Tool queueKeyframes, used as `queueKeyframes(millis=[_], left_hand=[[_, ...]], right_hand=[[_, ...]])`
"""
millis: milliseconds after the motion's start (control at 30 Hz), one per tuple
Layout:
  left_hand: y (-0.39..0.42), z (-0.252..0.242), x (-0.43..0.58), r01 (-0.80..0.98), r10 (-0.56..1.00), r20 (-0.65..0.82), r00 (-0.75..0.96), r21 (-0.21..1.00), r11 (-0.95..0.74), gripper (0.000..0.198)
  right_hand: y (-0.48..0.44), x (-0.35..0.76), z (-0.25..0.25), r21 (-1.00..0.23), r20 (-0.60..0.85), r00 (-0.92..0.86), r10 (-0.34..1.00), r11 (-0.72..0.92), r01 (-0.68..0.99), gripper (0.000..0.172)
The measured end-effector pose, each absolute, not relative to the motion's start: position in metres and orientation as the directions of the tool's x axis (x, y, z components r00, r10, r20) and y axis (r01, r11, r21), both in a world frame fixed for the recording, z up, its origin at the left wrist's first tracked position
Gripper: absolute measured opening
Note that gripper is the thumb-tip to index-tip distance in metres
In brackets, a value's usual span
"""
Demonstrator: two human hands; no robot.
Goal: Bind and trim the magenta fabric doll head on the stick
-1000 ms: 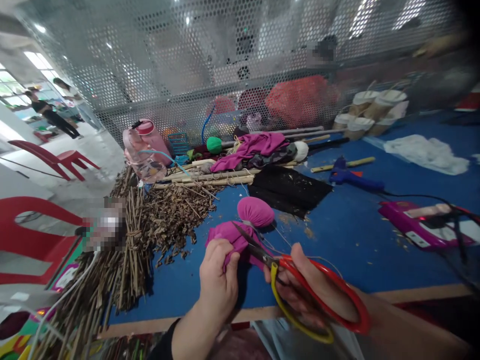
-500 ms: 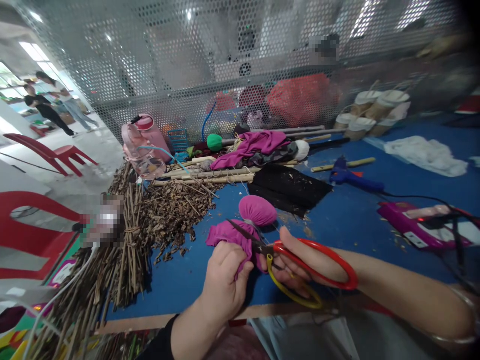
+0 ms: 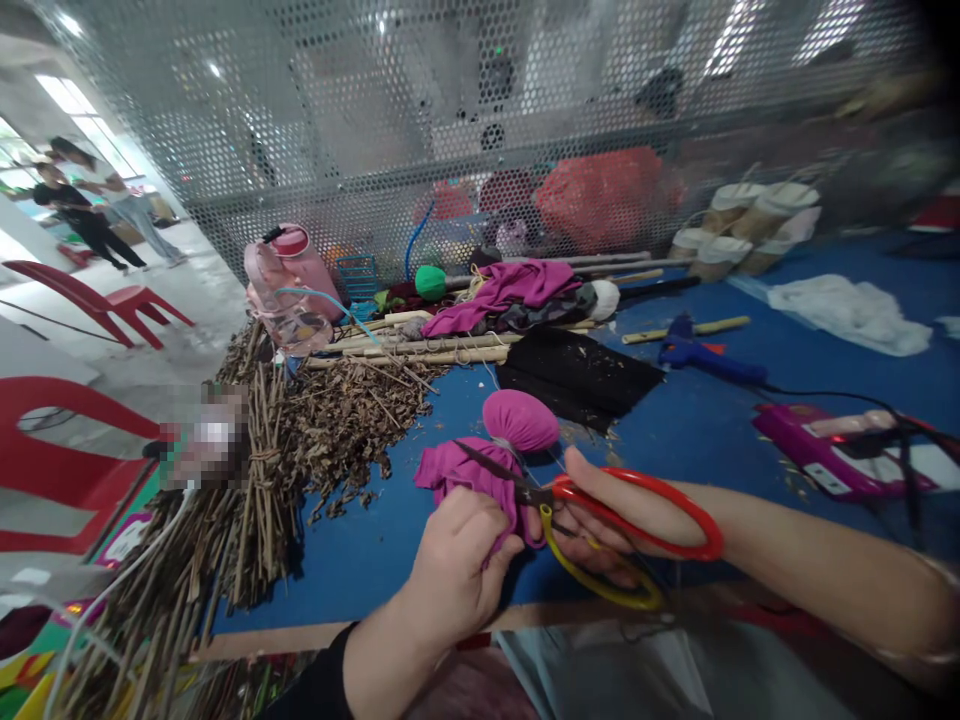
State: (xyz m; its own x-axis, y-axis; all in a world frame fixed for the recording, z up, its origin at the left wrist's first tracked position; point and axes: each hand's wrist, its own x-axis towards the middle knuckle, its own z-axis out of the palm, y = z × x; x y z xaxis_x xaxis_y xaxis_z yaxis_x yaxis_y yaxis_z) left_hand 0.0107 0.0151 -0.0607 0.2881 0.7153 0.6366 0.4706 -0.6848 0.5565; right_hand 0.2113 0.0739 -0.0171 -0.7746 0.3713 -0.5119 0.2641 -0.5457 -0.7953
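Observation:
My left hand (image 3: 459, 570) is closed on a bunch of magenta cloth (image 3: 461, 470) near the front edge of the blue table (image 3: 697, 430). The cloth is tied off into a round stuffed ball (image 3: 520, 420) that rests on the table just behind. My right hand (image 3: 600, 525) grips a pair of scissors (image 3: 600, 515) with one red and one yellow handle loop. The dark blades point left and lie across the cloth just above my left fingers. A thin thread runs from the ball toward the scissors.
A heap of dry twigs and leaves (image 3: 300, 440) covers the left of the table. Behind lie bamboo sticks (image 3: 420, 350), a pink bottle (image 3: 289, 285), black cloth (image 3: 577, 375), a blue glue gun (image 3: 705, 355), a purple tool (image 3: 840, 450) and white cloth (image 3: 847, 310). Perforated metal screen (image 3: 450, 130) at the back. Red chairs (image 3: 75, 460) left.
My right hand has swung the scissors from a raised tilt to nearly level, blades now across the cloth. My left hand shifted a little right, still gripping the cloth.

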Motion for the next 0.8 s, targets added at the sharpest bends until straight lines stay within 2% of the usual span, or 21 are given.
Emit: queueKeyframes(millis=[100,200,333,433,533,667,800], left_hand=[[0.015,-0.06,0.01,0.445,0.703,0.634,0.322,0.554,-0.704,0.011],[0.015,-0.062,0.009,0.499,0.738,0.63,0.24,0.572,-0.651,0.01],[0.014,-0.066,0.008,0.536,0.774,0.624,0.107,0.619,-0.574,0.012],[0.014,-0.065,0.008,0.535,0.777,0.627,0.061,0.637,-0.555,0.012],[0.015,-0.063,0.01,0.496,0.747,0.645,0.158,0.603,-0.625,0.013],[0.017,-0.061,0.011,0.425,0.658,0.656,0.369,0.511,-0.747,0.018],[0.017,-0.063,0.011,0.471,0.695,0.632,0.344,0.524,-0.709,0.016]], right_hand=[[0.077,0.203,-0.016,-0.817,-0.479,-0.801,0.36,-0.515,0.258,0.077],[0.077,0.201,-0.016,-0.785,-0.559,-0.731,0.39,-0.532,0.316,0.078],[0.078,0.21,-0.019,-0.755,-0.643,-0.62,0.449,-0.505,0.418,0.071],[0.081,0.218,-0.02,-0.74,-0.668,-0.604,0.436,-0.476,0.475,0.067],[0.084,0.218,-0.017,-0.721,-0.671,-0.651,0.355,-0.516,0.462,0.071],[0.088,0.203,-0.013,-0.78,-0.567,-0.777,0.271,-0.48,0.402,0.081],[0.09,0.195,-0.017,-0.77,-0.606,-0.728,0.32,-0.464,0.437,0.08]])
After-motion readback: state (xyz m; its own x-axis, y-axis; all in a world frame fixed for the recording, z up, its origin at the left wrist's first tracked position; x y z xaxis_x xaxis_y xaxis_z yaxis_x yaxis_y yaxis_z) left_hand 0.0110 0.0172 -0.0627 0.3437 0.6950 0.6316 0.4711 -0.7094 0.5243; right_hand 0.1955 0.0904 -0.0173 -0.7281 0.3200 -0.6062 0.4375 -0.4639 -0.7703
